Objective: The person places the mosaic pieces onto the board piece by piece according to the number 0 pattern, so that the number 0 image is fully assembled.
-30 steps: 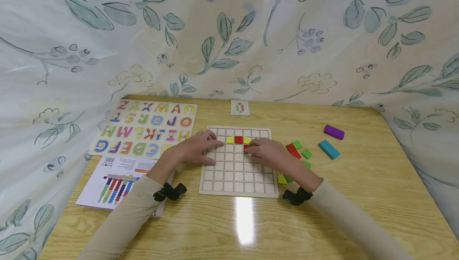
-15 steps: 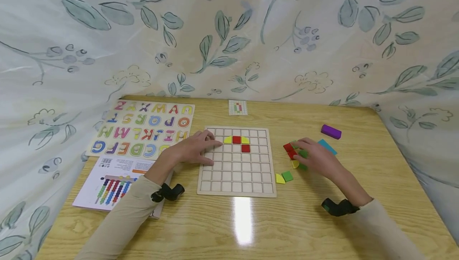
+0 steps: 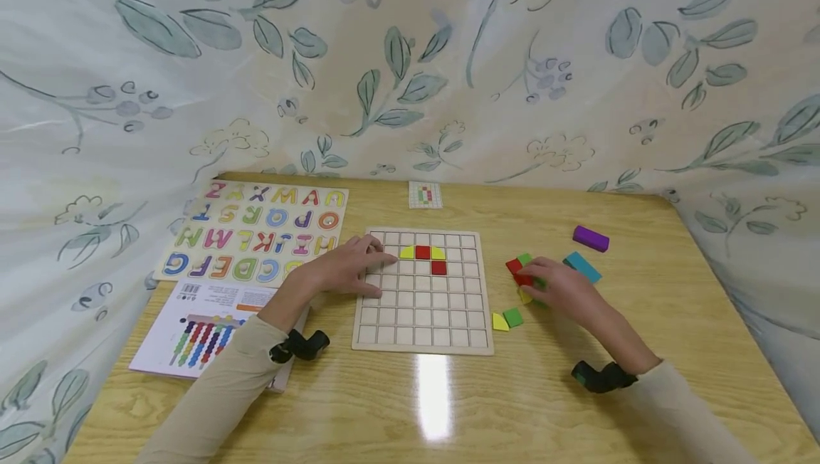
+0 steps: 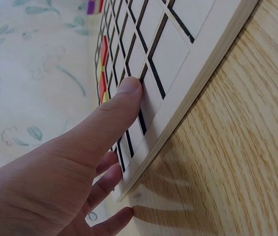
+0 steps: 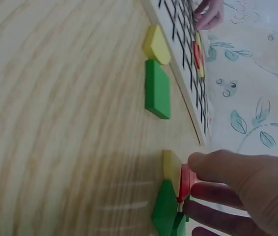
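The wooden grid board (image 3: 406, 318) lies on the table, with a red square (image 3: 423, 252) between two yellow quarter-round pieces and another red square (image 3: 438, 267) below and to the right. My left hand (image 3: 346, 266) rests on the board's left edge, fingers spread; its thumb (image 4: 129, 88) lies over the grid in the left wrist view. Right of the board, my right hand (image 3: 564, 287) is at a cluster of coloured pieces. Thumb and fingers pinch a red block (image 5: 184, 183) in the right wrist view, beside a yellow piece (image 5: 171, 167) and green ones, partly hidden.
A small pattern card (image 3: 426, 195) lies behind the board. An alphabet board (image 3: 253, 234) and a printed box (image 3: 160, 339) are at left. A yellow piece (image 3: 500, 322) and green square (image 3: 513, 317) lie near the board's right edge; purple (image 3: 591, 238) and blue (image 3: 583, 267) blocks lie farther right.
My right hand has left the red square on the board and moved right to the cluster, where its fingers have closed in on a red block. My left hand has stayed at the board's edge.
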The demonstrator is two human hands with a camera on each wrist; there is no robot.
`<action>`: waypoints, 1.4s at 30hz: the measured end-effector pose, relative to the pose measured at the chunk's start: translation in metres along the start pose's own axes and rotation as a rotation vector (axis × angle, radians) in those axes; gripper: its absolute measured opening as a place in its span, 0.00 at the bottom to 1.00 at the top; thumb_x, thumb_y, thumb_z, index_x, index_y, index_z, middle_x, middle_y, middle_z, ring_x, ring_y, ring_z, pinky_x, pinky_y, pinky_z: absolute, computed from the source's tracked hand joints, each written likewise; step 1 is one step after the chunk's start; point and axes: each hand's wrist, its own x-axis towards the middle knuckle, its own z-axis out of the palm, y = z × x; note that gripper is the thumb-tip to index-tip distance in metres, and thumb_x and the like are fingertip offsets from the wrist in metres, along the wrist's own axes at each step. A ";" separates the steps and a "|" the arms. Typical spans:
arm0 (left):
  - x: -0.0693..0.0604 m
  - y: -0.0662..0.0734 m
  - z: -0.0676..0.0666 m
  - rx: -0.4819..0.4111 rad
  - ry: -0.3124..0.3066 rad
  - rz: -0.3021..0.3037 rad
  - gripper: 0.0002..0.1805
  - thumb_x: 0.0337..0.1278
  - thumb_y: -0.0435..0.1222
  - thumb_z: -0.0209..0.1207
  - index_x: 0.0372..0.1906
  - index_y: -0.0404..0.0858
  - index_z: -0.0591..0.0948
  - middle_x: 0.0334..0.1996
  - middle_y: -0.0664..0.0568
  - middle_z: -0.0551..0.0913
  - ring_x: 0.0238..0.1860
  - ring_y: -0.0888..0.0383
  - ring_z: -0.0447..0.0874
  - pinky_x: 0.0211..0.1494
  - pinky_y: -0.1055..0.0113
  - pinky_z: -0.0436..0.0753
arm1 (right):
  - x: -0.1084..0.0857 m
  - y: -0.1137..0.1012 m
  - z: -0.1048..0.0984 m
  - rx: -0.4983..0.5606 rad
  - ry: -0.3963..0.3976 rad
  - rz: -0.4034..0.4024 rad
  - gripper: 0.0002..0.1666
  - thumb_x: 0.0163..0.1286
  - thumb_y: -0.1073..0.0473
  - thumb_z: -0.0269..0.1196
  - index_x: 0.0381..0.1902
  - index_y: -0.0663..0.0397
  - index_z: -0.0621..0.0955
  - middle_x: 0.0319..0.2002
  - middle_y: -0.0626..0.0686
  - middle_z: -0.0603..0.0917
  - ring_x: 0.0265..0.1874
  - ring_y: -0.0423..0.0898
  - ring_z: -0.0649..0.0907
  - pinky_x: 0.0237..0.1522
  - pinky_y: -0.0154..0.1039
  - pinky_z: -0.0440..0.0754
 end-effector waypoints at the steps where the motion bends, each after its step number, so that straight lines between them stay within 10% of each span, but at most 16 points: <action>1: 0.000 0.000 0.000 0.001 -0.001 -0.001 0.35 0.56 0.51 0.65 0.69 0.50 0.71 0.62 0.46 0.67 0.55 0.51 0.66 0.56 0.54 0.73 | 0.000 -0.001 0.001 -0.012 -0.006 -0.006 0.13 0.60 0.59 0.70 0.42 0.59 0.86 0.42 0.56 0.85 0.38 0.51 0.84 0.37 0.43 0.84; 21: -0.003 0.000 0.001 -0.010 0.006 0.021 0.34 0.56 0.51 0.65 0.68 0.49 0.72 0.59 0.48 0.69 0.51 0.51 0.65 0.54 0.56 0.72 | 0.003 -0.019 0.006 -0.075 0.044 -0.019 0.06 0.56 0.61 0.72 0.25 0.52 0.84 0.31 0.47 0.79 0.24 0.38 0.74 0.27 0.32 0.73; 42: -0.001 0.002 -0.002 -0.008 0.017 0.026 0.34 0.56 0.51 0.65 0.68 0.49 0.72 0.60 0.47 0.70 0.52 0.51 0.66 0.54 0.56 0.73 | 0.014 -0.014 -0.003 -0.022 -0.113 0.011 0.04 0.58 0.64 0.70 0.29 0.52 0.83 0.33 0.50 0.78 0.27 0.41 0.74 0.30 0.34 0.74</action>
